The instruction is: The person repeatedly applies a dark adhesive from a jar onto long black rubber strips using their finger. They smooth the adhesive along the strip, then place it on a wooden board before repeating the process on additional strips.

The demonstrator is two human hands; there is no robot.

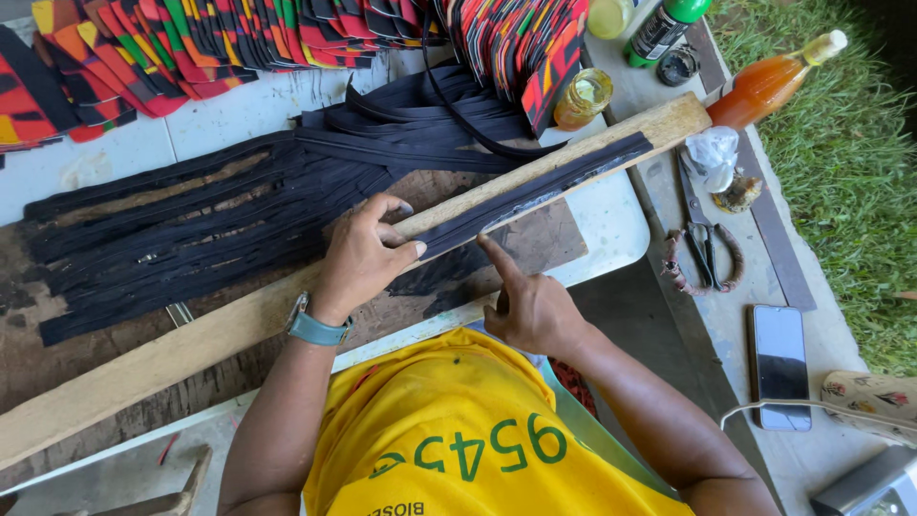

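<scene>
A worn white table (pixel 115 153) stands outdoors beside grass (pixel 860 162). Black strips (pixel 172 239) lie spread at left under a row of patterned fabric pieces (pixel 191 33). The left hand (pixel 358 263) pinches a black strip (pixel 535 186) against the wooden plank (pixel 191 339); the right hand (pixel 525 301) is loosely curled, its forefinger pressing that strip. Rightward: a jar of yellow liquid (pixel 583 97), an orange-filled bottle (pixel 769 84), scissors (pixel 705 239), a phone (pixel 778 363).
</scene>
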